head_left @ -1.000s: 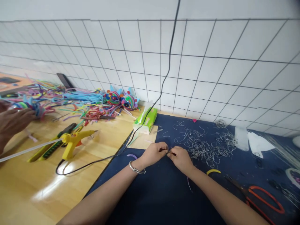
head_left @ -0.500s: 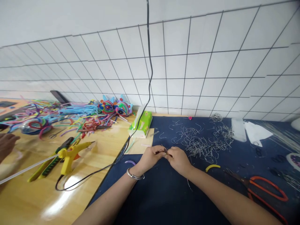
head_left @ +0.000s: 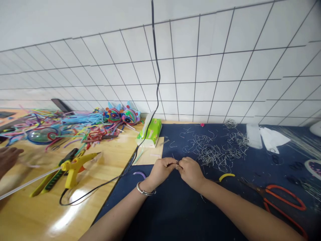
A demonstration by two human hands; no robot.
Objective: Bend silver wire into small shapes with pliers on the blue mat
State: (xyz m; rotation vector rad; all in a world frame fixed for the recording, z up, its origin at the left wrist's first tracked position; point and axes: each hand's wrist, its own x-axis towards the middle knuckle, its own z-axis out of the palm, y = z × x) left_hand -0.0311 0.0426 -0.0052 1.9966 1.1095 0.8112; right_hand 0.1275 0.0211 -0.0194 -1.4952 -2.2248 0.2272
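Wrists angled inward, the left hand (head_left: 162,171) and right hand (head_left: 191,171) meet fingertip to fingertip over the matte navy surface (head_left: 155,219), both pinched closed on a thin piece (head_left: 178,162) mostly hidden between them. Beyond the right one lies a tangle of curved, shiny wires (head_left: 215,153); farther left sits a soft green tissue pack (head_left: 155,129), its print too small to read.

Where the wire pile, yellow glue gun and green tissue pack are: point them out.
Wire pile (head_left: 217,155): head view, dense middle.
Yellow glue gun (head_left: 73,170): head view, upper handle.
Green tissue pack (head_left: 154,130): head view, top.
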